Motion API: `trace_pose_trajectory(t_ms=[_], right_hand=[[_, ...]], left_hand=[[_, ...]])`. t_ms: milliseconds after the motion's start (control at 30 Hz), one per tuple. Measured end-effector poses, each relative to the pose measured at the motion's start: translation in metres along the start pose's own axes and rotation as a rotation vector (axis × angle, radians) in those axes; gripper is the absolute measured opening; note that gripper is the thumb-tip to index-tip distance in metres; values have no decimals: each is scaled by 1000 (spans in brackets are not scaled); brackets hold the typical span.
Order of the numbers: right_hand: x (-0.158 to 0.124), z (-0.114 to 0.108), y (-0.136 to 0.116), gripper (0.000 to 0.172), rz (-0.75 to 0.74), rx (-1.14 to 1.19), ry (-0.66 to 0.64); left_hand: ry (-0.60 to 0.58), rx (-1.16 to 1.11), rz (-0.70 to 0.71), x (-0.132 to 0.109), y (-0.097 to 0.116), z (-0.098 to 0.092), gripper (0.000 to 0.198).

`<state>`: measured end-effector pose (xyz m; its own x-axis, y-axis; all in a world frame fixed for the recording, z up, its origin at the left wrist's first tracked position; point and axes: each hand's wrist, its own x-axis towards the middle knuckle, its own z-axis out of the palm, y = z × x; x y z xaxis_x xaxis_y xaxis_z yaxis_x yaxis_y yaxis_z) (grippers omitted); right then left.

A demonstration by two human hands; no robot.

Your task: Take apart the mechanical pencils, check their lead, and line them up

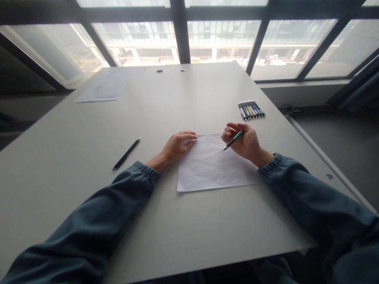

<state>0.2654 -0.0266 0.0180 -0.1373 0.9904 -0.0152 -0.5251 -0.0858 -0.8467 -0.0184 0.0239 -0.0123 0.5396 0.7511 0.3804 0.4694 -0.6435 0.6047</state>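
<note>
A white sheet of paper (216,169) with faint marks lies on the table in front of me. My left hand (178,145) rests flat on its upper left edge, fingers stretched out. Over the sheet's right part, my right hand (244,141) is turned partly palm up and holds a pen (233,140) with a green and black barrel. The pen slants down to the left, its tip close to the paper; whether it touches I cannot tell. A black pen (126,154) lies apart, left of my left hand.
A row of several pens (251,110) with coloured barrels lies beyond my right hand. More paper sheets (103,88) lie at the far left of the white table (177,106). Windows (223,41) stand behind the far edge. A small dark mark (329,176) is near the right edge.
</note>
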Motion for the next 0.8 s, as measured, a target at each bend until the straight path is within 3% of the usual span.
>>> trace_pose_trajectory(t_ms=[167, 267, 400, 500, 600, 733, 800], right_hand=[[-3, 2, -2, 50, 1, -64, 31], [-6, 10, -8, 57, 15, -74, -7], [-12, 23, -9, 47, 57, -96, -87], [-18, 29, -1, 29, -44, -169, -97], [-25, 35, 4, 22, -83, -291, -133], [-33, 44, 11, 23, -73, -500, -288], [-35, 47, 17, 19, -107, -605, -258]], left_hand=[[-83, -29, 37, 0, 2, 0, 25], [-152, -33, 85, 0, 7, -2, 27], [-212, -39, 135, 1, 12, -6, 29], [-246, -38, 163, 2, 12, -6, 30], [-252, -28, 178, 3, 10, -5, 31], [-246, -30, 186, 2, 7, -4, 30], [-249, -27, 185, 2, 6, -3, 30]])
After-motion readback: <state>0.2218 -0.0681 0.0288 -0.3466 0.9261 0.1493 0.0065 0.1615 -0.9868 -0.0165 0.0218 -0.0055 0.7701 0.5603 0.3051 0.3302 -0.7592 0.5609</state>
